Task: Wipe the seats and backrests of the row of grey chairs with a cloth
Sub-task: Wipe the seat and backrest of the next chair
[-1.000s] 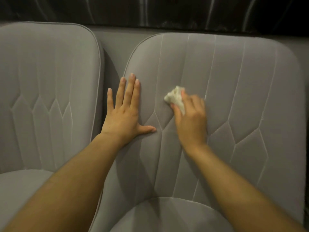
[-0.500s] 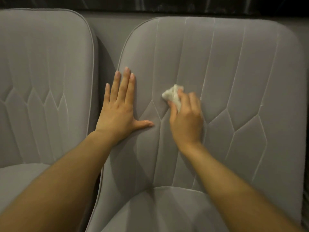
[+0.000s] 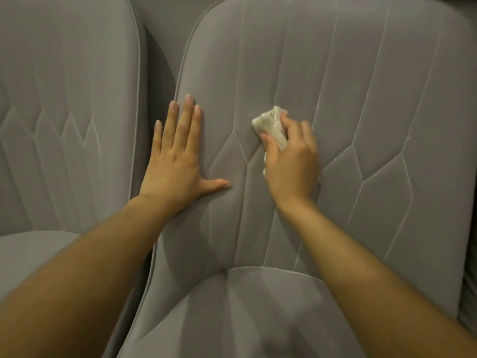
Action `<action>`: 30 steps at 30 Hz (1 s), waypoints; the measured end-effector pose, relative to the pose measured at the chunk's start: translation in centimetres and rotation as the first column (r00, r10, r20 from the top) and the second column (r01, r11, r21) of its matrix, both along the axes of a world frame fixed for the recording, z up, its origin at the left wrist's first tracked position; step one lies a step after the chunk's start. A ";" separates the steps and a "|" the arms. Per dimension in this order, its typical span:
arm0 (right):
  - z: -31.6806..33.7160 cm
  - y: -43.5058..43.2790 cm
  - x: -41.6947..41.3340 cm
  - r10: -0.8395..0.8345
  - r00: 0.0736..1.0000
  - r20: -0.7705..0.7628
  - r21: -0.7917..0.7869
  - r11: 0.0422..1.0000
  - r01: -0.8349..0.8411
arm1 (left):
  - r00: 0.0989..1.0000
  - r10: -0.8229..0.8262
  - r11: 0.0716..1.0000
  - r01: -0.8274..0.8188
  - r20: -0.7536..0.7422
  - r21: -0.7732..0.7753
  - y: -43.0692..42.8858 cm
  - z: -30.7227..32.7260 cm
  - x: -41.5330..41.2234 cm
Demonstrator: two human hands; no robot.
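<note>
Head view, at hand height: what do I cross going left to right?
In order: left chair's backrest → left hand, flat on the right chair's backrest → cloth, gripped by the right hand.

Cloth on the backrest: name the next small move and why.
Probably sweep the cloth rightward across the backrest: the right hand grips it near the centre, the left hand presses flat by the left edge, blocking that side.

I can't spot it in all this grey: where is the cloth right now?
In the head view, the cloth is bunched in the right hand, pressed against the middle of the right chair's backrest, right of the flat left hand.
</note>
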State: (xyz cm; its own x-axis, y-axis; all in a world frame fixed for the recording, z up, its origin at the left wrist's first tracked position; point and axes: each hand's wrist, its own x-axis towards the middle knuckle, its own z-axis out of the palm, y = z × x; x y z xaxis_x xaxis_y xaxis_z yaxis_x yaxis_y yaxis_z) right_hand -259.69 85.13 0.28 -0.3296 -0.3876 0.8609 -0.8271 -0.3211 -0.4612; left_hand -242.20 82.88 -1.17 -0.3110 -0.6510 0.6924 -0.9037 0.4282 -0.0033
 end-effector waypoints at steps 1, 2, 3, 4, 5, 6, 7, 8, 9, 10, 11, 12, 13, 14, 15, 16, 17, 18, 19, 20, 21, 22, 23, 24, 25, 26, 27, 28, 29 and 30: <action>-1.4 0.1 0.4 -0.041 0.998 -0.046 0.018 0.999 0.042 | 1.000 -0.010 1.000 0.010 -0.010 -0.002 0.3 -0.5 0.1; -3.2 0.5 1.0 -0.061 0.995 -0.079 0.037 0.997 0.064 | 1.000 -0.016 1.000 0.016 -0.021 -0.003 0.5 -1.1 0.2; -5.2 1.1 1.6 -0.061 0.993 -0.099 0.061 0.996 0.068 | 0.999 -0.016 1.000 0.016 -0.029 -0.003 0.8 -1.8 0.3; -7.1 1.8 2.1 -0.049 0.992 -0.116 0.084 0.995 0.059 | 1.000 -0.010 1.000 0.010 -0.029 -0.002 1.0 -2.4 0.5; -8.6 2.4 2.4 -0.032 0.991 -0.128 0.106 0.993 0.046 | 1.000 -0.003 1.000 0.003 -0.025 -0.001 1.2 -2.8 0.6; -9.6 2.7 2.4 -0.015 0.991 -0.130 0.128 0.991 0.032 | 1.000 0.005 1.000 -0.005 -0.024 0.003 1.3 -3.0 0.7; -10.0 2.9 2.3 0.003 0.993 -0.119 0.147 0.989 0.014 | 1.000 0.010 1.000 -0.010 -0.026 0.007 1.3 -3.1 0.8; -10.0 3.1 2.1 0.028 0.994 -0.102 0.162 0.987 -0.011 | 0.999 0.013 1.000 -0.013 -0.030 0.010 1.3 -3.1 0.8; -9.7 3.3 2.0 0.056 0.995 -0.085 0.170 0.985 -0.041 | 0.999 0.011 1.000 -0.011 -0.031 0.013 1.3 -3.0 0.8; -9.0 3.5 1.9 0.087 0.994 -0.073 0.164 0.984 -0.074 | 1.000 0.006 1.000 -0.006 -0.029 0.018 1.3 -3.0 0.8; -8.1 3.7 1.8 0.108 0.993 -0.054 0.131 0.986 -0.100 | 1.000 -0.001 1.000 0.001 -0.029 0.024 1.3 -3.0 0.8; -7.0 3.6 1.6 0.113 0.993 -0.023 0.072 0.991 -0.111 | 1.000 -0.010 1.000 0.010 -0.029 0.029 1.2 -3.1 0.8; -5.6 3.2 1.4 0.108 0.994 0.022 0.008 0.994 -0.108 | 0.999 -0.015 0.999 0.016 -0.029 0.034 1.2 -3.2 0.9; -4.3 2.5 1.2 0.102 0.992 0.069 -0.040 0.994 -0.100 | 0.999 -0.014 0.999 0.015 -0.029 0.036 1.1 -3.2 0.9; -3.1 1.8 1.0 0.095 0.990 0.102 -0.059 0.994 -0.089 | 1.000 -0.011 0.999 0.012 -0.027 0.035 1.0 -3.2 0.9; -2.6 1.1 0.9 0.081 0.992 0.101 -0.047 0.996 -0.076 | 1.000 -0.009 0.999 0.010 -0.025 0.031 1.0 -3.1 0.9; -2.9 0.6 1.0 0.060 0.996 0.068 -0.025 0.998 -0.058 | 1.000 -0.011 1.000 0.012 -0.022 0.028 0.9 -3.1 0.9; -4.0 0.6 1.2 0.040 0.999 0.015 -0.003 0.999 -0.040 | 1.000 -0.016 1.000 0.016 -0.015 0.026 1.0 -3.1 0.8; -5.8 0.8 1.6 0.034 0.999 -0.035 0.022 0.999 -0.034 | 1.000 -0.020 0.999 0.020 -0.006 0.027 1.0 -3.2 0.9; -7.8 1.4 2.0 0.043 0.997 -0.069 0.053 0.998 -0.039 | 1.000 -0.021 0.999 0.021 0.002 0.029 1.1 -3.3 1.0; -9.8 2.1 2.4 0.061 0.994 -0.088 0.086 0.995 -0.053 | 1.000 -0.021 0.999 0.021 0.006 0.031 1.3 -3.5 1.1; -11.4 2.8 2.7 0.081 0.992 -0.097 0.119 0.990 -0.069 | 1.000 -0.020 0.999 0.020 0.009 0.034 1.5 -3.7 1.2; -12.6 3.2 2.8 0.094 0.991 -0.097 0.147 0.986 -0.079 | 1.000 -0.016 0.999 0.016 0.010 0.037 1.6 -4.0 1.3; -13.2 3.5 2.8 0.101 0.991 -0.090 0.168 0.982 -0.084 | 1.000 -0.011 0.999 0.011 0.008 0.038 1.7 -4.2 1.3; -13.4 3.8 2.8 0.111 0.991 -0.076 0.185 0.978 -0.095 | 1.000 -0.008 0.999 0.008 0.007 0.038 1.8 -4.3 1.4; -13.3 4.1 2.7 0.132 0.989 -0.061 0.200 0.973 -0.117 | 1.000 -0.007 0.999 0.007 0.005 0.038 1.9 -4.4 1.4; -12.8 4.3 2.5 0.157 0.986 -0.052 0.204 0.968 -0.143 | 1.000 -0.009 0.999 0.009 0.004 0.038 1.8 -4.5 1.4; -12.1 4.5 2.3 0.173 0.984 -0.050 0.187 0.969 -0.161 | 1.000 -0.014 0.999 0.014 0.002 0.038 1.8 -4.5 1.4; -11.2 4.4 2.0 0.171 0.984 -0.047 0.149 0.975 -0.163 | 1.000 -0.021 0.999 0.021 -0.003 0.038 1.7 -4.5 1.4; -10.2 4.1 1.8 0.149 0.988 -0.029 0.102 0.984 -0.146 | 1.000 -0.027 0.999 0.028 -0.010 0.036 1.7 -4.5 1.4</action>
